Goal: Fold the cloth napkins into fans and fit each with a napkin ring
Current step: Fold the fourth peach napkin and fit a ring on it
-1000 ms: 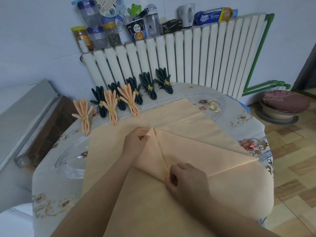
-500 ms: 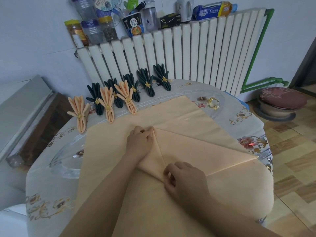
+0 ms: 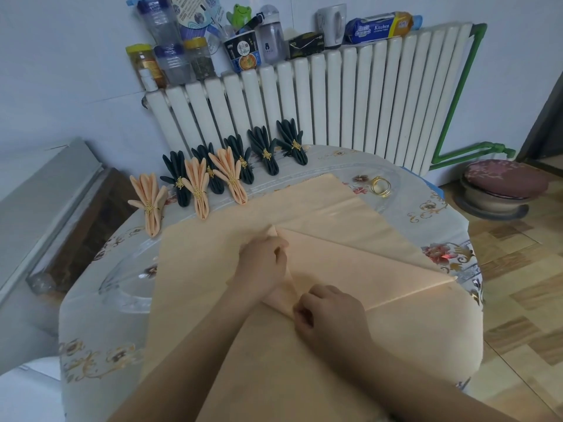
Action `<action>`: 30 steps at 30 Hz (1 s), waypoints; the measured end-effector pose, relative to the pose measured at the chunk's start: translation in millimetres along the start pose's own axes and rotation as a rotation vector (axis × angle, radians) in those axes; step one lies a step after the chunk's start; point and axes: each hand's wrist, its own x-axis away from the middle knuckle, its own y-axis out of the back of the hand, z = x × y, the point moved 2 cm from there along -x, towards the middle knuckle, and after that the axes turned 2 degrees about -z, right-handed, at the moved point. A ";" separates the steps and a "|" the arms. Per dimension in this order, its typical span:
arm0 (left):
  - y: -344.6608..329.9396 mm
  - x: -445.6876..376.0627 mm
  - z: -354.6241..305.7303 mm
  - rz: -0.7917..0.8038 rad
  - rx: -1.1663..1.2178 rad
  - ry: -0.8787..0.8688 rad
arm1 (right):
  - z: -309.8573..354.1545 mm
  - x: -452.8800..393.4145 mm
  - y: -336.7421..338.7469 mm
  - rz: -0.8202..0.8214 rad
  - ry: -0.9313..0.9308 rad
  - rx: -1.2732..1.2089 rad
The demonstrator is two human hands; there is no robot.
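A large peach cloth napkin [image 3: 350,226] lies spread over the round table, with a narrow pleat raised along its middle. My left hand [image 3: 263,263] pinches the far end of that pleat. My right hand [image 3: 327,315] pinches its near end, fingers curled round the fold. Loose gold napkin rings [image 3: 380,186] lie on the table at the far right of the napkin. Along the back edge stand several finished fans with gold rings: three peach fans [image 3: 227,173] and several dark fans [image 3: 263,153].
The table [image 3: 438,208] has a floral cover under clear plastic. A white radiator [image 3: 335,99] behind it carries jars, bottles and boxes. A cushioned stool [image 3: 502,184] stands on the wooden floor at the right. A grey board leans at the left.
Both hands have kept hold of the pleat and drawn slightly closer along it. The view has shifted a little; the fans and rings have not moved.
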 end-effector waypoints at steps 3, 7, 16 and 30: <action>4.4 45.4 -7.0 0.045 0.140 -0.112 | 0.0 0.8 3.1 0.030 -0.021 -0.016; -1.1 82.1 -8.8 0.056 0.123 -0.292 | -6.4 1.5 11.2 0.135 -0.085 -0.156; 3.0 92.2 -17.9 0.072 -0.006 -0.251 | -26.1 14.7 29.3 0.329 -0.099 -0.543; 13.2 88.2 -49.4 0.291 -0.131 -0.107 | -61.0 -0.7 54.2 0.339 0.258 -0.061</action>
